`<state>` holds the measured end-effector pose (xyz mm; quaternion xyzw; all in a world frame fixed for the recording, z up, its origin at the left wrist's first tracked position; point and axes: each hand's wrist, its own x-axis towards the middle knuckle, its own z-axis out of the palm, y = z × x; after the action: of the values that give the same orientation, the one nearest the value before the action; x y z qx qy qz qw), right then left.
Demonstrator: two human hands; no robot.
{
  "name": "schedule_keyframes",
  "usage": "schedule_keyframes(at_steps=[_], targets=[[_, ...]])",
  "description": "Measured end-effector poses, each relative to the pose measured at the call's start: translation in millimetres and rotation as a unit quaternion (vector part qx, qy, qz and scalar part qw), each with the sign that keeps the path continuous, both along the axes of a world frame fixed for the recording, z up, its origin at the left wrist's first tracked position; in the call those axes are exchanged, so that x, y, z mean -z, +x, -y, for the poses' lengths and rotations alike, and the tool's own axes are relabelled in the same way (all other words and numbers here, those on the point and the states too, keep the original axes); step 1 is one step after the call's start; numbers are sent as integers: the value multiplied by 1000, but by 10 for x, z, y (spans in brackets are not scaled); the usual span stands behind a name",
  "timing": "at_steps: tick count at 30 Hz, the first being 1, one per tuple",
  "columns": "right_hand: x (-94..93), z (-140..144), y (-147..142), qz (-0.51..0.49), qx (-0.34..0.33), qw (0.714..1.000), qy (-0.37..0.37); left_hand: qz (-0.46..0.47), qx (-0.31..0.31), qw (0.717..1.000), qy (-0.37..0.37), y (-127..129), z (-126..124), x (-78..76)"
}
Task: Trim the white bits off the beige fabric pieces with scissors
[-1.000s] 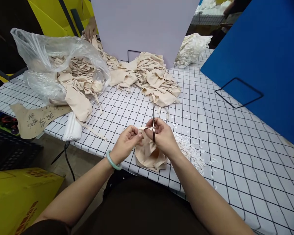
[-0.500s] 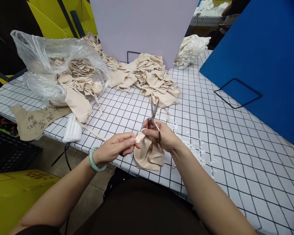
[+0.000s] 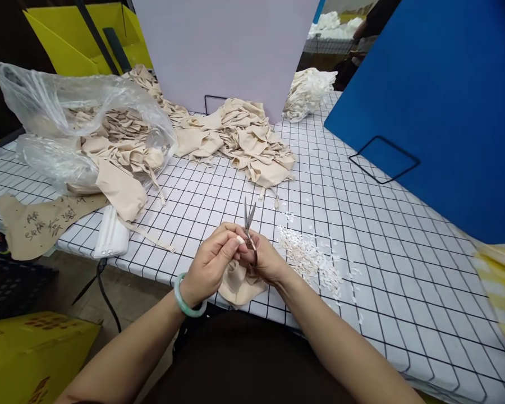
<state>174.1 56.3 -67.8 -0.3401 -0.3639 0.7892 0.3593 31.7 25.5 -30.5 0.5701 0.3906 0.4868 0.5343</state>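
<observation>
My right hand (image 3: 266, 259) is closed round a pair of scissors (image 3: 249, 217), whose blades point away from me and stand slightly apart. Close against it, my left hand (image 3: 216, 257), with a pale green bangle (image 3: 187, 297) on the wrist, is pinched on a beige fabric piece (image 3: 240, 289). That piece hangs below both hands at the table's near edge. Fingers hide its upper part, so I cannot tell how much of it the right hand also grips. Small white scraps (image 3: 309, 258) lie scattered right of my hands.
Beige fabric pieces (image 3: 256, 146) are heaped at the back, others in a clear plastic bag (image 3: 37, 106) on the left. A white power bank (image 3: 111, 233) and a marked card template (image 3: 46, 224) lie near the left edge. A blue panel (image 3: 437, 112) stands at the right.
My left hand has moved right and up against my right hand, and the two now meet. The fabric between them is more covered. The whole view has shifted a little.
</observation>
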Motion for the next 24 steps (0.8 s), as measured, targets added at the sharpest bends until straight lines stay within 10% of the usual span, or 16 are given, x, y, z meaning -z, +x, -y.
schedule_keyframes(at_steps=[9,17,24], targets=[[0,39,115,121,4,990,78,-27,11,1000,6,46,16,20],[-230,223,540,407,37,839,359,-72,-1,996,57,52,94,-13],[-262,421,659,443,22,798,408,-100,19,989,104,95,128,-7]])
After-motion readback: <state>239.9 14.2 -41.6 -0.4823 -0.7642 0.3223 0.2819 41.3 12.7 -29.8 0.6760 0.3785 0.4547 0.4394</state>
